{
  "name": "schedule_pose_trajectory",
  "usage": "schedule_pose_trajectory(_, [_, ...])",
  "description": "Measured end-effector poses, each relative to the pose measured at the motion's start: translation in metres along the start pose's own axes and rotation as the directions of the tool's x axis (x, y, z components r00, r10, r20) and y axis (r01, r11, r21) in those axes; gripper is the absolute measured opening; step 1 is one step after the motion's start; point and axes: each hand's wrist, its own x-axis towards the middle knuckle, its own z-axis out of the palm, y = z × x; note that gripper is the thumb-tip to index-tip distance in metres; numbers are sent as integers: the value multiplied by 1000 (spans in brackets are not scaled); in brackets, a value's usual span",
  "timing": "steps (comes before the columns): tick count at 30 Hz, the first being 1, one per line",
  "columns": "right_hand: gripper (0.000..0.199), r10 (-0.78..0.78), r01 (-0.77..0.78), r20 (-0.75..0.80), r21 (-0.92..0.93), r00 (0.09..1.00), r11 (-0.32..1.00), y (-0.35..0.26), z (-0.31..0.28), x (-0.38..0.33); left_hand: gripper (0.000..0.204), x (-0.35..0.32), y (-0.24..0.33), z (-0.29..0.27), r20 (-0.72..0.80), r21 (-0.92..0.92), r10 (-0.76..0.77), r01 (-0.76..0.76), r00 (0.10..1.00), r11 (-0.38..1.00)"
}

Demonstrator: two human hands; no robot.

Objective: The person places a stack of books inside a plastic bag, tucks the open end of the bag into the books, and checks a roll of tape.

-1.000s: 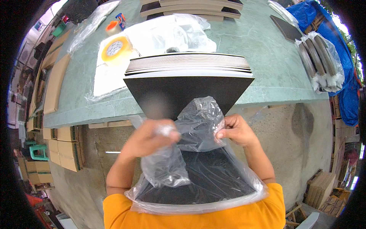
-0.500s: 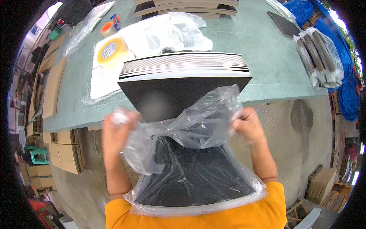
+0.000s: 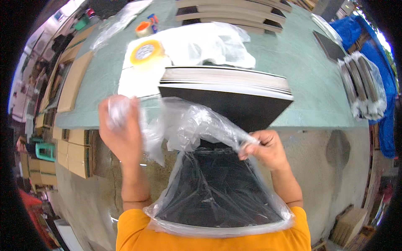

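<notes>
A clear plastic bag (image 3: 190, 125) wraps a flat black panel (image 3: 217, 188) that leans against my orange shirt. My right hand (image 3: 268, 150) pinches one corner of the bag's loose upper part, stretching it sideways. Raised at the table's near edge, my left hand (image 3: 121, 129) is blurred and closed round a whitish wad of crumpled plastic (image 3: 118, 109). Loose film hangs beside that hand; whether it joins the wad I cannot tell. Just beyond the bag, a stack of black-faced boards (image 3: 234, 102) with pale edges sits at the table edge, partly covered by film.
On the green table (image 3: 289, 62) lie a roll of clear tape (image 3: 146, 52), an orange-cored tape roll (image 3: 143, 28) and white plastic sheets (image 3: 188, 44). Stacked boards (image 3: 230, 14) stand at the back, wrapped bundles (image 3: 362, 85) at right. Cardboard pieces (image 3: 75, 81) line the left side.
My left hand has moved up and left with the wad. My right hand has come lower and slightly inward, drawing the bag's top into a narrower strip. The view has shifted, moving the table items rightward.
</notes>
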Motion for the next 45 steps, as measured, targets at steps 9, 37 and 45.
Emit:
schedule_pose_trajectory(9, [23, -323, 295, -283, -139, 903, 945, -47, 50, 3, 16, -38, 33, 14, 823, -540, 426, 283, 375, 793])
schedule_pose_trajectory(37, [31, 240, 29, 422, -539, 874, 842, -85, 4, -8, 27, -13, 14, 39, 801, -596, 569, 170, 184, 785])
schedule_pose_trajectory(45, [31, -186, 203, 387, -3, 903, 979, -68, -4, -9, 16, -12, 32, 33, 874, -327, 412, 318, -255, 890])
